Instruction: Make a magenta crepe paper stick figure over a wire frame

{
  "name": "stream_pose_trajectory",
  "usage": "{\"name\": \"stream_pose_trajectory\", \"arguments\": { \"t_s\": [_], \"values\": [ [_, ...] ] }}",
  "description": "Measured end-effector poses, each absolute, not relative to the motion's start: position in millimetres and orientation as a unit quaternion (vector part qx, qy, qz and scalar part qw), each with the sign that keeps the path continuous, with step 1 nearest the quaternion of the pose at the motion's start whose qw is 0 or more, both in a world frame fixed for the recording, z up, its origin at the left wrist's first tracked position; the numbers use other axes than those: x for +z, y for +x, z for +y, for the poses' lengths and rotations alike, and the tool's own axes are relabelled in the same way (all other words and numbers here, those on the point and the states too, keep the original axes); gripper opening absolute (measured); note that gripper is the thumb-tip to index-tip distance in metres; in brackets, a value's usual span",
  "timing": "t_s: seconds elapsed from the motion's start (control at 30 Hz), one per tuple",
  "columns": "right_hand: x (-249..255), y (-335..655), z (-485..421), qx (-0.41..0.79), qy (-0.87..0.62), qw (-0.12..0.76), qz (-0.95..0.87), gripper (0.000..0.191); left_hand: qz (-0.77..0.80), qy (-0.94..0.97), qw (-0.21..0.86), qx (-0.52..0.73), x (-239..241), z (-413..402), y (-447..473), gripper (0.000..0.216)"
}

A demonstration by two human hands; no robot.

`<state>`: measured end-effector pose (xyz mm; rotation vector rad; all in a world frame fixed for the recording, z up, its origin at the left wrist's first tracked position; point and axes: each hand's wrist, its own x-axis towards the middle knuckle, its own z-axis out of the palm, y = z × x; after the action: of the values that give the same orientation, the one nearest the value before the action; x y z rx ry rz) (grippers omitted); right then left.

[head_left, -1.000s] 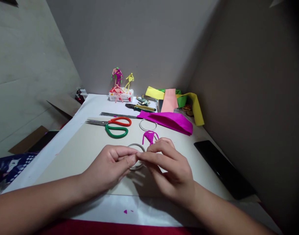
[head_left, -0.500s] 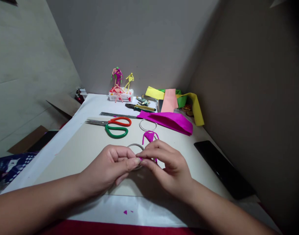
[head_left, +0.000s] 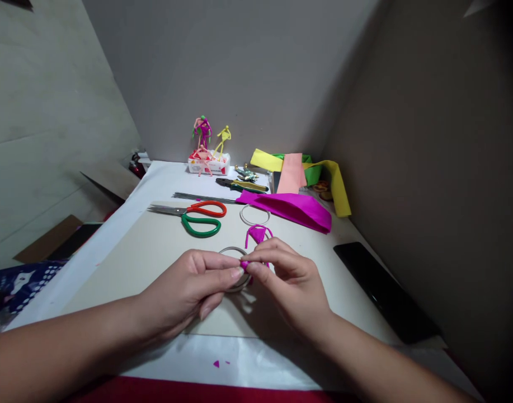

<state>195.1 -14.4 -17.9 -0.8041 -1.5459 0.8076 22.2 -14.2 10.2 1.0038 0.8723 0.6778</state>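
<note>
My left hand (head_left: 197, 280) pinches a small piece of magenta paper (head_left: 244, 266) between thumb and forefinger. Fingertips of my right hand (head_left: 287, 274) close on the same piece from the other side, so most of it is covered. Beneath the fingertips a roll of tape (head_left: 233, 250) lies on the board, partly hidden. Just beyond my right hand is a magenta paper figure (head_left: 258, 234) with thin limbs, its lower part behind the fingers. A second, pale ring (head_left: 255, 215) lies farther back.
Scissors (head_left: 201, 218) with red and green handles lie left of centre. Behind are pliers (head_left: 242, 186), thin wires (head_left: 203, 197) and a magenta paper strip (head_left: 290, 210). Small figures stand at a white box (head_left: 208, 164). A black phone (head_left: 382, 291) lies at right; magenta scraps (head_left: 216, 364) lie near the front edge.
My right fingertips have shifted slightly up and right, and more of the small magenta piece shows between the hands. The left hand stays almost where it was, still pinching.
</note>
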Motion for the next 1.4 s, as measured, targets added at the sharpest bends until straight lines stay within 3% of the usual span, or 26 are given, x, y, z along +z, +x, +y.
{"name": "stream_pose_trajectory", "arguments": {
  "t_s": [0.27, 0.47, 0.83, 1.03, 1.17, 1.4],
  "values": [
    [-17.3, 198.7, -14.4, 0.323, -0.297, 0.557, -0.705, 0.029, 0.398, 0.435, 0.742, 0.318, 9.0, -13.0, 19.4, 0.019],
    [-13.1, 196.5, -17.5, 0.260, -0.294, 0.570, -0.722, 0.025, 0.385, 0.459, 0.738, 0.311, 8.8, -13.4, 18.2, 0.020],
    [-15.1, 197.4, -16.3, 0.355, -0.324, 0.568, -0.668, 0.018, 0.365, 0.449, 0.771, 0.265, 10.2, -9.9, 11.0, 0.015],
    [-13.8, 196.6, -17.2, 0.268, -0.303, 0.552, -0.729, 0.019, 0.396, 0.443, 0.768, 0.239, 7.0, -9.3, 9.7, 0.026],
    [-17.7, 195.0, -17.2, 0.222, -0.323, 0.546, -0.740, 0.015, 0.411, 0.456, 0.743, 0.268, 6.7, -9.3, 14.2, 0.022],
    [-20.3, 195.4, -16.0, 0.230, -0.309, 0.547, -0.743, 0.026, 0.419, 0.443, 0.733, 0.301, 9.8, -8.7, 16.6, 0.017]
  ]
}}
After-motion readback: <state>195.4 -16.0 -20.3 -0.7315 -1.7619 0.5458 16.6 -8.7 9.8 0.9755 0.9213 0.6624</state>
